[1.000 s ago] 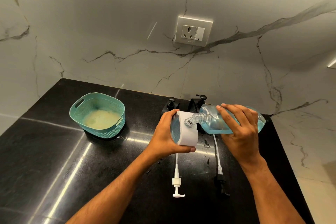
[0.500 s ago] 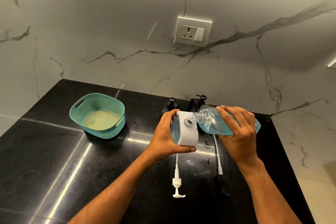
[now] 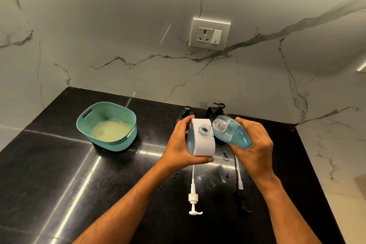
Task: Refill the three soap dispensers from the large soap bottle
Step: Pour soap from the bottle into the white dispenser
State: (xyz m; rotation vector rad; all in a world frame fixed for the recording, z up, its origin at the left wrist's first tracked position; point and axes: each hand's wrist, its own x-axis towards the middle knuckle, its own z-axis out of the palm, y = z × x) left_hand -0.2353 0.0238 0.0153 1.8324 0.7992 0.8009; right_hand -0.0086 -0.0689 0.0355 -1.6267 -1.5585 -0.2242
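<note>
My left hand point(image 3: 179, 145) grips a white-topped soap dispenser point(image 3: 203, 139) with blue soap inside, its round neck uncovered. My right hand point(image 3: 255, 148) holds the large clear soap bottle point(image 3: 231, 133), partly filled with blue liquid, tilted so its open mouth sits just right of the dispenser's neck. Two black dispensers point(image 3: 215, 109) stand behind, mostly hidden by my hands. A white pump point(image 3: 193, 198) and a black pump point(image 3: 240, 194) lie on the black counter point(image 3: 59, 174) below my hands.
A teal perforated basket point(image 3: 108, 126) stands on the counter to the left. Drops of liquid lie on the counter under the bottle. A marble wall with a socket point(image 3: 210, 34) rises behind. The counter ends at the right, with pale floor beyond.
The bottle's mouth has come off the dispenser's neck and its base has dropped, so it lies less steeply tipped. My right hand has shifted from above the bottle to under it.
</note>
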